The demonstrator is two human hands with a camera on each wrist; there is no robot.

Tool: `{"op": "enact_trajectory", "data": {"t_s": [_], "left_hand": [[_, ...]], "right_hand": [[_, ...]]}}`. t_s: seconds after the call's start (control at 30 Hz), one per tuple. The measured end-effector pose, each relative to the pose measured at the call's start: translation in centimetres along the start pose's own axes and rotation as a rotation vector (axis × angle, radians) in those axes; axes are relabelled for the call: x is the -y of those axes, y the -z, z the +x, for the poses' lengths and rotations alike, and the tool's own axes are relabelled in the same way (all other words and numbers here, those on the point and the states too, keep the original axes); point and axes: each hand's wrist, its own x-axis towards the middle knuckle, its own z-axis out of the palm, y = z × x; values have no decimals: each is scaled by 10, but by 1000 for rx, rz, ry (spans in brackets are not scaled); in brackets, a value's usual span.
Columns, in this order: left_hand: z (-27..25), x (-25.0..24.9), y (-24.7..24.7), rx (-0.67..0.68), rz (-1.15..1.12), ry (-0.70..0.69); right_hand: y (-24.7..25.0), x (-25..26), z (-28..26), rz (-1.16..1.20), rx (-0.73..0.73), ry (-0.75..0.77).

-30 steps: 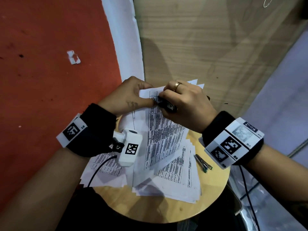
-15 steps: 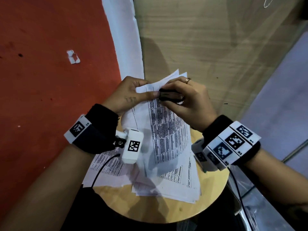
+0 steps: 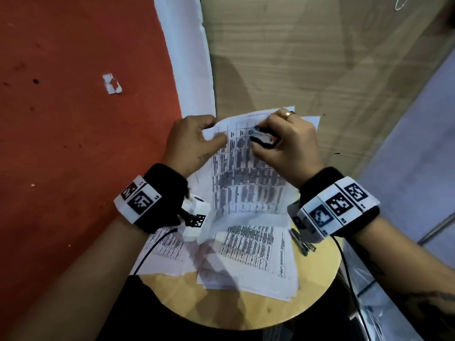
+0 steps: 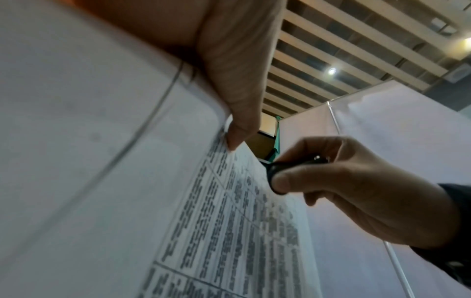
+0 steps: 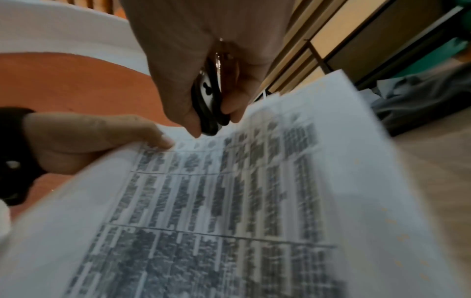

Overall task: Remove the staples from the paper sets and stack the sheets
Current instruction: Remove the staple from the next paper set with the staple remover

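Observation:
A printed paper set (image 3: 246,178) is lifted off the round table, its top edge raised toward the wall. My left hand (image 3: 194,141) pinches its upper left corner, thumb on the printed face (image 4: 237,129). My right hand (image 3: 288,143) grips a small black and white staple remover (image 3: 264,140) between thumb and fingers, its tip at the sheet's top edge (image 5: 210,113). The same paper set (image 5: 229,211) fills the right wrist view, blurred. I cannot make out the staple itself. More printed sheets (image 3: 251,257) lie in a loose pile on the table under the lifted set.
The small round wooden table (image 3: 315,299) stands against a wood-grain panel (image 3: 295,57), with a red floor (image 3: 73,119) to the left. A metal clip-like tool (image 3: 301,242) lies on the table's right side below my right wrist. A white scrap (image 3: 112,84) lies on the red floor.
The paper set has been lifted and turned, its top edge now higher and wider across. The right hand with the staple remover has moved right along the top edge; the left hand stays at the corner.

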Motion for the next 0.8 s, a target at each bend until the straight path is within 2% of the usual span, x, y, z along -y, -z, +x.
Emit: {"op": "enact_trajectory", "data": {"t_s": [0.17, 0.3, 0.4, 0.5, 0.57, 0.67, 0.8], "left_hand": [[1, 10, 10, 71, 77, 35], [6, 7, 16, 135, 101, 45], [7, 7, 20, 174, 94, 67], [7, 8, 21, 223, 102, 71], [4, 9, 19, 261, 102, 73], [0, 14, 14, 315, 119, 52], [1, 13, 16, 355, 172, 32]], "right_hand": [[-8, -22, -25, -112, 201, -61], [-18, -27, -32, -172, 389, -179], [-16, -26, -26, -122, 363, -212], [-12, -25, -14, -15, 315, -174], [-8, -27, -5, 30, 381, -150], [-5, -28, 3, 64, 575, -140], [-1, -27, 4, 92, 590, -146]]}}
